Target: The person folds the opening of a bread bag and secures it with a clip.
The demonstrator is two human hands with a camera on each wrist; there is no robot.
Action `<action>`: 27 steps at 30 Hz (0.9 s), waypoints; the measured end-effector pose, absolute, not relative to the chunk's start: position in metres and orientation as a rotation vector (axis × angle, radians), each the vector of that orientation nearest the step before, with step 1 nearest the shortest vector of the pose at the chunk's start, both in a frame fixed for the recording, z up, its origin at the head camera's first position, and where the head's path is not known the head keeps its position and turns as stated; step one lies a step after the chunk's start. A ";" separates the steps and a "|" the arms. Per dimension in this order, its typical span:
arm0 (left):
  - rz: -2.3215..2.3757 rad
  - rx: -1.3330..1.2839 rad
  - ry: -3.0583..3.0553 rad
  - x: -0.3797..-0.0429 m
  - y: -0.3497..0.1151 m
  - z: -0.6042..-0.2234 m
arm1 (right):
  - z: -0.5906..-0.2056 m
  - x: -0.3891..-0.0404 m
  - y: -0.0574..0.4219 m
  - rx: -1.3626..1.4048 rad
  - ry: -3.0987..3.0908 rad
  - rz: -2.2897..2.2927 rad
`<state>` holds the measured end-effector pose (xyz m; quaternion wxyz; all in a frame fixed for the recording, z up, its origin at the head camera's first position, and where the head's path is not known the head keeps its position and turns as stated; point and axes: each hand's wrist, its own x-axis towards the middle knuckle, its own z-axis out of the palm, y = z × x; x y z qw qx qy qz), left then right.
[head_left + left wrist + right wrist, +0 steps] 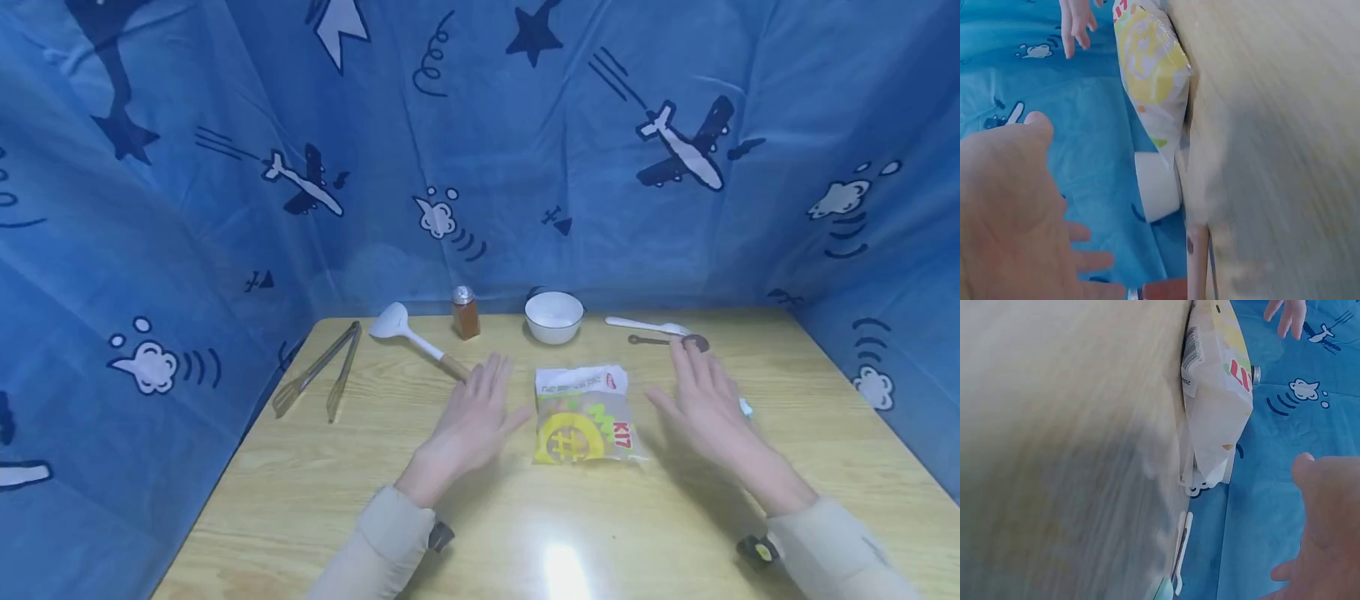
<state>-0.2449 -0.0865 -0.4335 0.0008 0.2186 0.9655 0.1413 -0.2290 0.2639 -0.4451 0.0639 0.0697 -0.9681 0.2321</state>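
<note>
A plastic food packet [583,417] with a yellow printed circle lies on the wooden table between my two hands. My left hand [471,421] hovers to the left of it, fingers straight and holding nothing; the handle of a white ladle [423,343] reaches close to its fingertips. On the packet's other side, my right hand [708,408] is held with straight fingers over the table, touching nothing that I can see. Its fingertips overlap a brown measuring spoon [652,340] in the head view. Both wrist views show the packet standing apart from the hands.
Metal tongs [318,375] lie at the left. Along the back stand a shaker of reddish-brown spice [466,317] and a white bowl [553,318], with a white fork [645,325] to their right. A small pale-blue object [746,407] is mostly hidden behind my right hand. Blue curtains [495,167] enclose the table.
</note>
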 end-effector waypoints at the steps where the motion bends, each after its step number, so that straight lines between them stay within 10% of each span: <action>1: 0.457 0.709 3.019 -0.248 -0.082 -0.433 | -0.446 -0.232 0.263 0.218 -2.920 0.713; 27: 0.770 0.883 2.705 -0.343 0.014 -0.428 | -0.453 -0.280 0.243 0.073 -2.853 1.489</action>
